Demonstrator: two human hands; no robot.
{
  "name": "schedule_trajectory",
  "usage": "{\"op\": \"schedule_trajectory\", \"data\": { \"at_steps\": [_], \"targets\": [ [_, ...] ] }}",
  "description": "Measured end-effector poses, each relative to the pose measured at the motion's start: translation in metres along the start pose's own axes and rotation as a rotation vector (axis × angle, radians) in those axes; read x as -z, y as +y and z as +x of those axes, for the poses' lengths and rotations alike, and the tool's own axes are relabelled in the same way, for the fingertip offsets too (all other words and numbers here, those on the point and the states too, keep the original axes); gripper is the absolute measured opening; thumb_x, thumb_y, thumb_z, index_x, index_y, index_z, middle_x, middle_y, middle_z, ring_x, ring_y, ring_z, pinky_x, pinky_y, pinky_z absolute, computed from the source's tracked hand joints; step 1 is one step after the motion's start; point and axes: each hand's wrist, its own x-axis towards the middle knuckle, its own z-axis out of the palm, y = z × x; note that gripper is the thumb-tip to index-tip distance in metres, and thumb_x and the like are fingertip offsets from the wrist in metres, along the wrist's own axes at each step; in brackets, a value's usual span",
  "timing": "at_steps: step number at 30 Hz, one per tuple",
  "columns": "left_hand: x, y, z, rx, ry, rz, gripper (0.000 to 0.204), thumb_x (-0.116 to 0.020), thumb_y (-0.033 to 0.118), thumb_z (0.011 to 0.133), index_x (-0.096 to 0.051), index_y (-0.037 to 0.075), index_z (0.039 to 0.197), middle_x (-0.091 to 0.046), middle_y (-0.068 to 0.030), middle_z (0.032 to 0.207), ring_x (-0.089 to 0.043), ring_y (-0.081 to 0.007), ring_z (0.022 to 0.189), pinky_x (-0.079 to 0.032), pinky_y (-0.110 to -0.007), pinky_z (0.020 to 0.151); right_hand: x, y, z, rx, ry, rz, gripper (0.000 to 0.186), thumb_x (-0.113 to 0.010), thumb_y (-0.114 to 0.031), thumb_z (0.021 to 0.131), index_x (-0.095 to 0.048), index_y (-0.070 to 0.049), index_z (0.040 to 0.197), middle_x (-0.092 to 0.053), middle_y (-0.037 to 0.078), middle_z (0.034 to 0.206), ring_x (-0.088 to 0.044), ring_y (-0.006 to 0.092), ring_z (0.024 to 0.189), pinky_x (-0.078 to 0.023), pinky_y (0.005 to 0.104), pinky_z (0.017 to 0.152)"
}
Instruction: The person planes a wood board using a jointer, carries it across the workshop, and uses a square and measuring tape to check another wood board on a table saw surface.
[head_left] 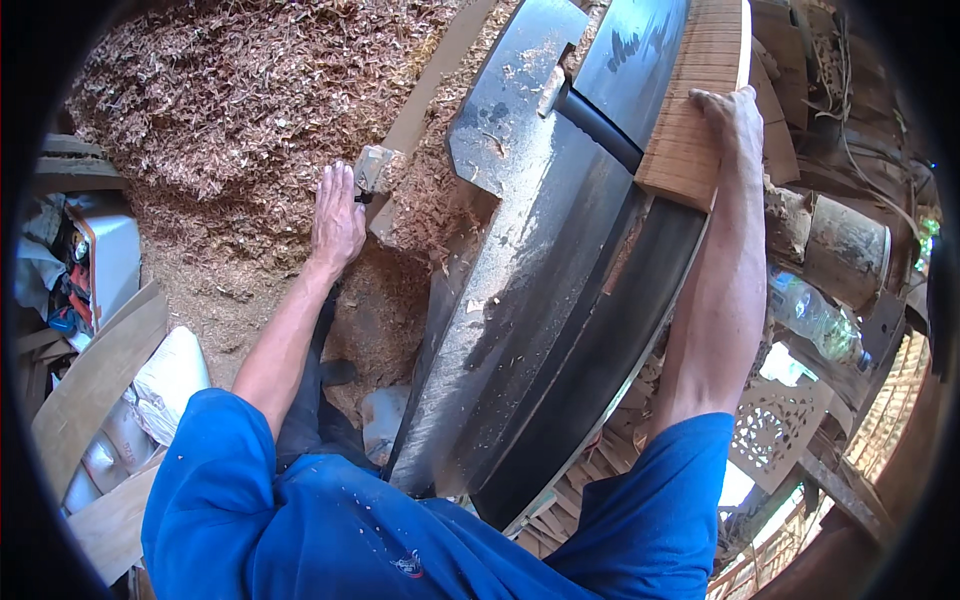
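Note:
A long jointer planer with worn metal tables (530, 260) stretches away in front of me, its dark cutter head (600, 125) crossing between them. Against the long dark fence (640, 270), on the right, is a thick reddish-brown wooden board (690, 110). My right hand (735, 115) grips the board's right side, its fingers bent over the edge. To the left of the machine, my left hand (338, 220) reaches out with straight fingers. It is beside a small dusty block (378, 170) with a black part, perhaps a switch; its fingertips look close to that part, but contact is unclear.
Wood shavings (250, 110) are heaped along the far left, and more lie on the machine. A white container (108, 250) and curved board offcuts (100, 390) are at left. On the right are a clear plastic bottle (815, 315), a log-like piece (845, 250) and scrap wood.

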Motion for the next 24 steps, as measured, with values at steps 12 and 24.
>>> {"op": "schedule_trajectory", "data": {
  "at_steps": [12,24],
  "targets": [
    [0.005,-0.001,-0.002,0.014,-0.027,0.012,0.07,-0.05,0.008,0.09,-0.026,-0.011,0.153,-0.024,-0.0297,0.161,-0.018,-0.0442,0.152,-0.014,-0.05,0.126,0.003,-0.012,0.011,-0.025,-0.037,0.001,0.082,-0.078,-0.049,0.077,-0.048,0.006,0.129,-0.067,0.025,0.119,-0.067,0.0372,0.113,-0.053,0.044,0.099],
    [0.034,-0.052,-0.016,0.115,-0.121,0.038,0.073,-0.052,0.014,0.094,-0.022,-0.008,0.156,-0.021,-0.0272,0.164,-0.014,-0.041,0.154,-0.011,-0.049,0.126,0.005,-0.025,0.039,-0.048,-0.003,0.055,0.076,-0.08,-0.041,0.078,-0.046,0.0,0.132,-0.067,0.026,0.122,-0.066,0.0371,0.116,-0.052,0.043,0.102]
  ]
}}
